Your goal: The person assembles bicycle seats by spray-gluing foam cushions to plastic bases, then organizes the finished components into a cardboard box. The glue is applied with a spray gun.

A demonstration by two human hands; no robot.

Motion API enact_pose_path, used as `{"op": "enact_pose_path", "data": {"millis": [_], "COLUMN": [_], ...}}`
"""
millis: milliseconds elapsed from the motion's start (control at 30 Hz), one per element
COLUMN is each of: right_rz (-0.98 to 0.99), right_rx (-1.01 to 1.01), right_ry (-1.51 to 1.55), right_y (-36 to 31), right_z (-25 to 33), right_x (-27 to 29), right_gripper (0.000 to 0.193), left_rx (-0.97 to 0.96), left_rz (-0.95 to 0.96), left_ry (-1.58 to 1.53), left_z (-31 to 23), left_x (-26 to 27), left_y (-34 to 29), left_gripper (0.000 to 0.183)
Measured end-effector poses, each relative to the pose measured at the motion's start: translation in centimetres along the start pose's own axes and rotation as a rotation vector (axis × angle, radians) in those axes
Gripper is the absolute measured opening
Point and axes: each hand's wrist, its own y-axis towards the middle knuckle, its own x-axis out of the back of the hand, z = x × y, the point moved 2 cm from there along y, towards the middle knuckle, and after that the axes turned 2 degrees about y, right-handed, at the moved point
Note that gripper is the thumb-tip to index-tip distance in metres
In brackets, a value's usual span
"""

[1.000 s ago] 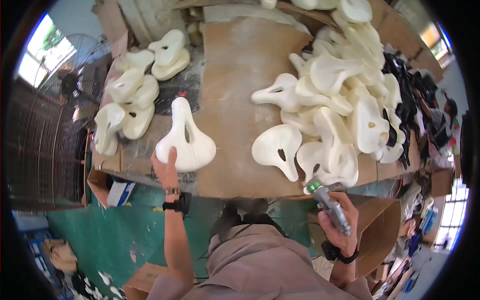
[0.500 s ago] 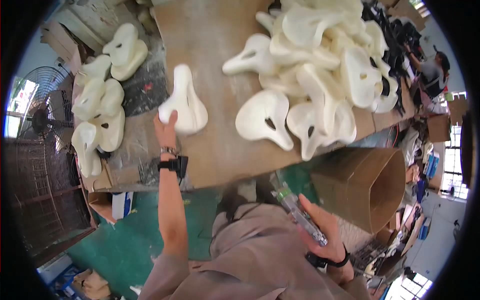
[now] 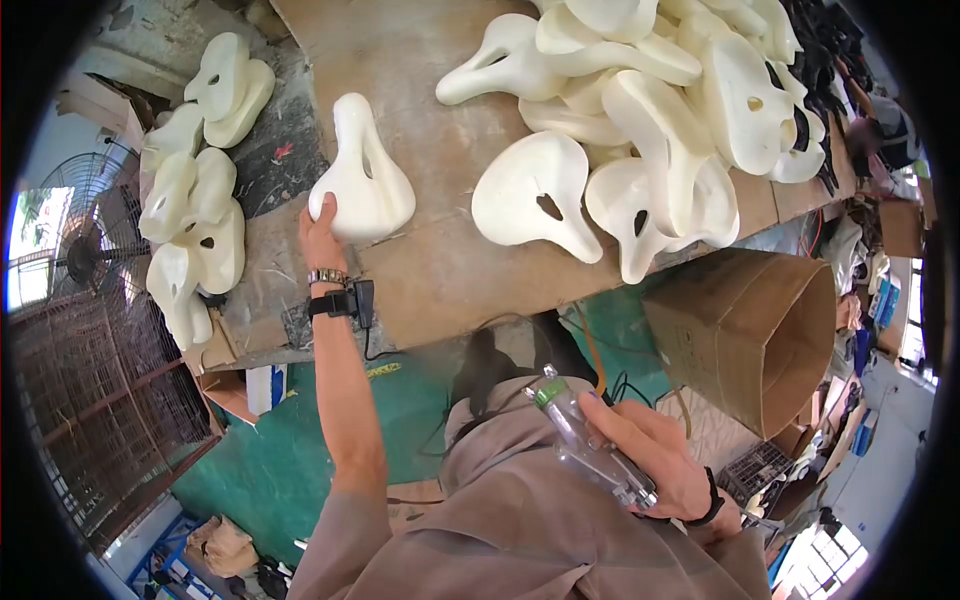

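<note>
A cream foam bicycle saddle [image 3: 362, 200] lies on the brown cardboard, its narrow nose pointing away from me. My left hand [image 3: 322, 240] grips its near left edge; the thumb shows on top while the other fingers are mostly hidden. Close to my body, my right hand [image 3: 655, 455] is wrapped round a clear plastic tool [image 3: 590, 440] with a green band and metal fittings. I cannot make out its exact kind. To the right, a single saddle [image 3: 535, 190] rests at the near side of a large heap of saddles [image 3: 640, 110].
More saddles [image 3: 205, 240] are grouped along the table's left side. An open cardboard box [image 3: 730, 330] stands beyond the table's near right edge. At far left are a fan [image 3: 85, 260] and wire mesh [image 3: 100, 400]. Another person [image 3: 885, 135] is at the far right.
My view has shifted, so the table sits higher in it. My left hand's thumb has slid toward the saddle's left edge. The clear tool has tilted slightly in my right hand.
</note>
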Motion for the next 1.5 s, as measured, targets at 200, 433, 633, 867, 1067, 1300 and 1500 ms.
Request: {"op": "enact_pose_path", "data": {"millis": [200, 433, 633, 867, 1067, 1300, 1500], "right_rz": [-0.018, -0.048, -0.012, 0.001, 0.021, -0.051, -0.014], "right_rx": [0.065, 0.065, 0.083, 0.062, 0.017, 0.071, 0.031], "right_ry": [-0.03, -0.034, -0.04, -0.065, -0.008, -0.065, -0.065], "right_y": [0.3, 0.8, 1.2, 0.7, 0.8, 0.6, 0.0], "right_z": [-0.7, -0.7, -0.4, -0.6, -0.6, -0.5, -0.4], "right_x": [0.1, 0.4, 0.6, 0.3, 0.3, 0.3, 0.2], "right_gripper": [0.08, 0.078, 0.079, 0.081, 0.078, 0.078, 0.078], "left_rx": [0.016, -0.002, 0.005, 0.016, -0.015, -0.041, -0.011], "left_rz": [0.036, 0.058, 0.04, 0.029, 0.043, 0.056, 0.041], "left_ry": [-0.01, -0.006, 0.003, -0.026, -0.031, -0.022, -0.039], "left_z": [0.2, 0.2, 0.4, 0.0, -0.2, 0.3, 0.2], "left_x": [0.6, 0.7, 1.5, 0.7, 0.5, 1.2, 1.0], "left_y": [1.2, 1.8, 2.3, 1.9, 1.7, 2.4, 2.3], "left_gripper": [0.058, 0.064, 0.064, 0.061, 0.061, 0.061, 0.061]}}
